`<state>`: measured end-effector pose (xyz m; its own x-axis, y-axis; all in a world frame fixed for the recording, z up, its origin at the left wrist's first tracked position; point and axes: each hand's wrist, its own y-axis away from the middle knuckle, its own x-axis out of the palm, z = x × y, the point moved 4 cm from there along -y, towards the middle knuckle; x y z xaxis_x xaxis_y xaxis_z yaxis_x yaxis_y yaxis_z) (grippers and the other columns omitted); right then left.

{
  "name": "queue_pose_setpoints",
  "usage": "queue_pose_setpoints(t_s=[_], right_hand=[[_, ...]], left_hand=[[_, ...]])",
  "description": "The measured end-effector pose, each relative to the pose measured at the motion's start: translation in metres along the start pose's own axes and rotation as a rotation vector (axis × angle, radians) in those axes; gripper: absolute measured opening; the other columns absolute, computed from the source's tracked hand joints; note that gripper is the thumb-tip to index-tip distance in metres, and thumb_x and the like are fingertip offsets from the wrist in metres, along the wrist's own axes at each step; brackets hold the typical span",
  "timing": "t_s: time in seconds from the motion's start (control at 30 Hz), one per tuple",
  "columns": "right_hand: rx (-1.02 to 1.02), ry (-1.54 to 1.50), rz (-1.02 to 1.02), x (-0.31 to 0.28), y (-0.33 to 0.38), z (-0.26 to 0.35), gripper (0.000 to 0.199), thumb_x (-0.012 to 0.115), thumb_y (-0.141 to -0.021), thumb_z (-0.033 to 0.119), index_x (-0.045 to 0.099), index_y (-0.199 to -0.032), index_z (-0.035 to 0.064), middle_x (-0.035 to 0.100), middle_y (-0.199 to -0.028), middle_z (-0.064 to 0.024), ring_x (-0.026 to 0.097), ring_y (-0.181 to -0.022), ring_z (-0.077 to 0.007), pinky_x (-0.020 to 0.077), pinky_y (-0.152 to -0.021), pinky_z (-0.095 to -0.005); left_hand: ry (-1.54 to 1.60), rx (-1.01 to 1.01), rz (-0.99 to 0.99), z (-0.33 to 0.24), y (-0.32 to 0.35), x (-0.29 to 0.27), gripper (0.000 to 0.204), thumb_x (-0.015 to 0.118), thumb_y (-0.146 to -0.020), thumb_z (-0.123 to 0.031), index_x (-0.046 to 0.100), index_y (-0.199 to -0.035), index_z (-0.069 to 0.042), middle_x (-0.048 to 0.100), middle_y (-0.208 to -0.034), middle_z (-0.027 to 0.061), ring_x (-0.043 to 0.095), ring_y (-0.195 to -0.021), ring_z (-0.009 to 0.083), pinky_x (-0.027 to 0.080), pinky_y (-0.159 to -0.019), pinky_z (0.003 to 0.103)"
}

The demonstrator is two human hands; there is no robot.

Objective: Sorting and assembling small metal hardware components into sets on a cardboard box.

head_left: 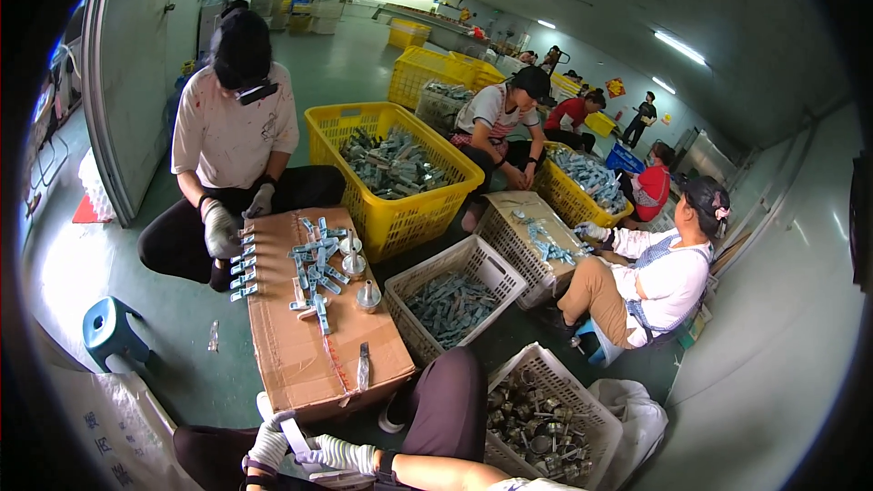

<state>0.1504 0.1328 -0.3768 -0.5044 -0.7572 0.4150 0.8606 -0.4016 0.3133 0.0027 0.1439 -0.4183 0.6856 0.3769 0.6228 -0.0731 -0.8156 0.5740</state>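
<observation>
From the wearer's seat, a carton [282,365] stands ahead, with the left hand [268,445] and right hand [342,455] just before its near edge, a strip [293,436] between them. A row of clips [244,278] lines the carton's left edge; a loose heap [318,265] lies right of it. A stool [114,335] stands left. Rightward, one crate [496,265] holds clips, and a nearer crate [584,388] holds metal parts [536,423]. Behind the carton, a big basket [414,220] holds more clips.
</observation>
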Motion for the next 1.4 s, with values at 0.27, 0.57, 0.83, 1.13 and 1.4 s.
queue_pose_setpoints(t_s=[0.27,0.57,0.83,1.13,1.4], right_hand=[[0.008,-0.136,0.032,0.001,0.000,-0.005,0.026,0.069,-0.093,0.020,0.067,-0.114,0.0047,0.067,-0.099,0.0021,0.059,-0.091,-0.0087,0.0481,-0.083,-0.0261],[-0.038,0.046,-0.035,-0.010,0.000,-0.010,0.030,0.067,-0.094,0.022,0.065,-0.118,0.0032,0.066,-0.104,0.0008,0.059,-0.094,-0.0087,0.0494,-0.087,-0.0276],[0.124,-0.278,-0.064,0.008,0.007,0.009,0.025,0.067,-0.094,0.015,0.064,-0.115,0.0015,0.067,-0.101,-0.0016,0.064,-0.090,-0.0104,0.0556,-0.082,-0.0259],[0.116,-0.243,-0.043,0.004,0.007,0.005,0.033,0.068,-0.093,0.017,0.062,-0.121,0.0002,0.066,-0.113,-0.0045,0.062,-0.100,-0.0122,0.0505,-0.092,-0.0275],[0.151,-0.289,-0.032,0.005,0.007,0.001,0.038,0.068,-0.093,0.021,0.062,-0.123,-0.0006,0.066,-0.117,-0.0052,0.061,-0.105,-0.0120,0.0473,-0.097,-0.0281]], left_hand=[[-0.513,0.210,0.041,-0.002,0.009,-0.002,0.022,0.067,-0.084,-0.004,0.061,-0.104,-0.004,0.062,-0.087,0.0034,0.060,-0.077,0.0161,0.050,-0.075,0.028],[-0.958,0.373,0.073,-0.004,0.007,-0.014,0.031,0.065,-0.085,0.003,0.064,-0.113,-0.008,0.063,-0.098,0.0036,0.059,-0.090,0.0156,0.051,-0.081,0.031],[-0.592,0.163,0.041,-0.004,0.017,-0.004,0.052,0.072,-0.077,0.011,0.063,-0.124,-0.009,0.064,-0.105,0.0064,0.060,-0.094,0.0197,0.053,-0.081,0.035],[-0.531,0.121,0.051,0.003,0.012,-0.008,0.048,0.072,-0.081,0.006,0.063,-0.125,-0.011,0.066,-0.100,0.0022,0.061,-0.092,0.0156,0.051,-0.082,0.032],[-0.422,0.076,0.075,0.012,0.002,-0.021,0.043,0.074,-0.082,0.002,0.064,-0.123,-0.010,0.067,-0.101,0.0007,0.059,-0.093,0.0134,0.051,-0.084,0.031]])
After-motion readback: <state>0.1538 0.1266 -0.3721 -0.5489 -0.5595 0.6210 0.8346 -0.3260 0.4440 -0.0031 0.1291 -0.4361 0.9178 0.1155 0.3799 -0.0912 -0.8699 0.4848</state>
